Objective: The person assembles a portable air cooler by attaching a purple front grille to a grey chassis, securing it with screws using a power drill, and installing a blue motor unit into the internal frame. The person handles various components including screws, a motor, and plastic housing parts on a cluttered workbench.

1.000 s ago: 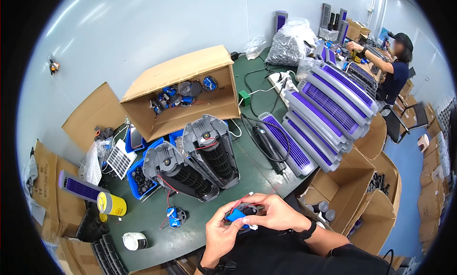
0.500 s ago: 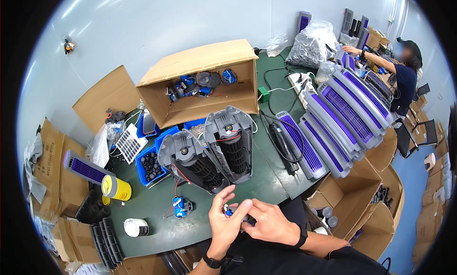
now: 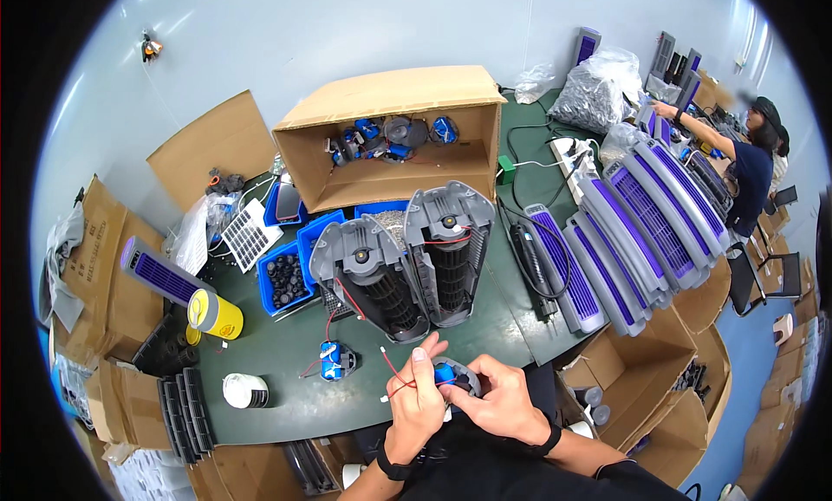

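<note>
Near the table's front edge, my left hand (image 3: pixel 416 403) and my right hand (image 3: pixel 504 399) are closed around one small part, a blue battery pack (image 3: pixel 445 374) on a grey plastic housing. Red wires trail from it past my left fingers. Just beyond my hands stand two grey fan housings (image 3: pixel 373 276), side by side, each with a black slotted roller inside and red leads. A similar blue battery unit (image 3: pixel 332 361) lies on the green table to the left, its red wire running up toward the left housing.
Behind stands an open cardboard box (image 3: pixel 390 189) holding blue battery units. Blue bins (image 3: pixel 286 283), a yellow canister (image 3: pixel 215 314) and a white tub (image 3: pixel 246 390) are on the left. Purple-grey fan panels (image 3: pixel 641 232) and a black electric screwdriver (image 3: pixel 530 267) fill the right. A person (image 3: pixel 752 167) works far right.
The view has shifted, so the scene sits farther right. Between my hands the blue battery pack and its red wires now show more plainly; the right hand has turned the part.
</note>
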### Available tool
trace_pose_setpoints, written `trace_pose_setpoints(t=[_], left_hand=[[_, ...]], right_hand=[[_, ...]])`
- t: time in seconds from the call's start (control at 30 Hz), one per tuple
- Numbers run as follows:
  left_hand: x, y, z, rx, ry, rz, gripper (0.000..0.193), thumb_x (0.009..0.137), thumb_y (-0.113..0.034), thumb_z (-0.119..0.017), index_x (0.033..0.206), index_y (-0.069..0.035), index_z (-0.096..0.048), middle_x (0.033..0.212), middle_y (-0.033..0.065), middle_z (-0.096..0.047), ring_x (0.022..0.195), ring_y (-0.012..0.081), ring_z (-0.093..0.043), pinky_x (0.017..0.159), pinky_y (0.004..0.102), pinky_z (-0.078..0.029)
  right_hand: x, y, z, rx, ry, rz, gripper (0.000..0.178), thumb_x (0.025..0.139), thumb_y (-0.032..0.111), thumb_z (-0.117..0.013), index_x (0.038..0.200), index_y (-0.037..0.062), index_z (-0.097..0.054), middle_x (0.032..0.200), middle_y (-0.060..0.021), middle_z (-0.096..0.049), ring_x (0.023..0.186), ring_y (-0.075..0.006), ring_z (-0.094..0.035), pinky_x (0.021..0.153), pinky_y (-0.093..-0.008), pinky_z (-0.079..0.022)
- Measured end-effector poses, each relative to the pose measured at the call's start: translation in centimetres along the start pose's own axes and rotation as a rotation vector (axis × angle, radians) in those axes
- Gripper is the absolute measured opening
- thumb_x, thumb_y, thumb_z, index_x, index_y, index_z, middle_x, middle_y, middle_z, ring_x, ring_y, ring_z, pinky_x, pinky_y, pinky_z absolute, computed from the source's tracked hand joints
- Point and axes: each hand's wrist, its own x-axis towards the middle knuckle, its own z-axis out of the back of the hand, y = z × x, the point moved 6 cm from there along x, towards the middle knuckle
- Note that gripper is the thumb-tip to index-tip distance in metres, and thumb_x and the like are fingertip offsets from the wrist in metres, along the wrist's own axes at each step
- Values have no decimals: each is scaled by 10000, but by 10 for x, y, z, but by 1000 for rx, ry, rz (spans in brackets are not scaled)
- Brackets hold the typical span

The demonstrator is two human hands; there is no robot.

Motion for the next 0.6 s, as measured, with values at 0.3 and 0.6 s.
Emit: trace_pose_setpoints(t=[0.3, 0.6], left_hand=[[-7, -18, 0, -455, 214, 14, 598, 1173, -365, -274, 1416, 87, -579, 1224, 190, -739, 1047, 198, -705, 958, 320, -559], [-4, -26, -3, -631, 367, -82, 629, 1165, -326, -177, 1251, 90, -640, 1413, 274, -618, 1267, 317, -629, 1129, 400, -472]], right_hand=[[5, -1, -5, 747, 198, -151, 235, 925, 73, -821, 1068, -8, -653, 1007, -48, -700, 891, -82, -674, 741, -244, -572], [-1, 8, -26, 1008, 304, -315, 545, 920, 53, -806, 1404, -56, -582, 1199, -97, -697, 1097, -163, -668, 974, -334, -551]])
